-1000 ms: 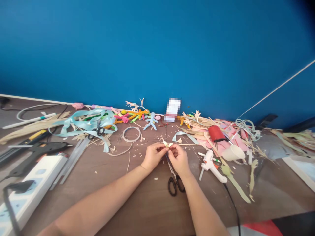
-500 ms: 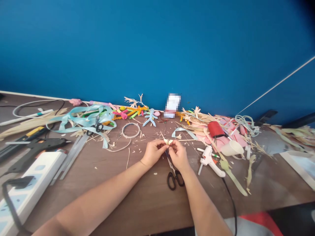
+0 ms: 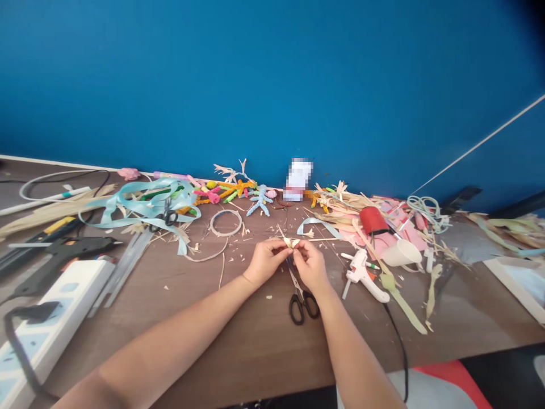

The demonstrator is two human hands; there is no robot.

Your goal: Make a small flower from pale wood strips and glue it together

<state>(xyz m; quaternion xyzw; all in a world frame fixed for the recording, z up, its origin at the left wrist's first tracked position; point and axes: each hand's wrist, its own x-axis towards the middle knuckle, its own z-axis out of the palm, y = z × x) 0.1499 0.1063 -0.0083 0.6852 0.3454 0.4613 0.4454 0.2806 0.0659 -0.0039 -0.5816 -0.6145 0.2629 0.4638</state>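
Between the fingertips of both hands is a small cream-coloured piece [image 3: 291,242] that looks like dried husk, with pale flared ends. My left hand [image 3: 267,262] pinches it from the left, closed. My right hand [image 3: 310,266] pinches it from the right, also closed. Black-handled scissors [image 3: 298,295] lie on the table beneath the hands, their blades partly hidden by the fingers. Small pale scraps [image 3: 269,297] are scattered around. A thin pale strip [image 3: 222,270] lies left of my left hand.
A white glue gun [image 3: 361,275] lies to the right, near a red spool [image 3: 373,220] and a white cup [image 3: 402,253]. On the left are a power strip [image 3: 91,278], a black glue gun [image 3: 72,253] and light-blue ribbon [image 3: 128,201]. Pipe-cleaner shapes [image 3: 259,200] line the blue wall.
The pale piece between the fingertips shows a little more spread open. Both hands stay in nearly the same place, and the view has shifted very slightly.
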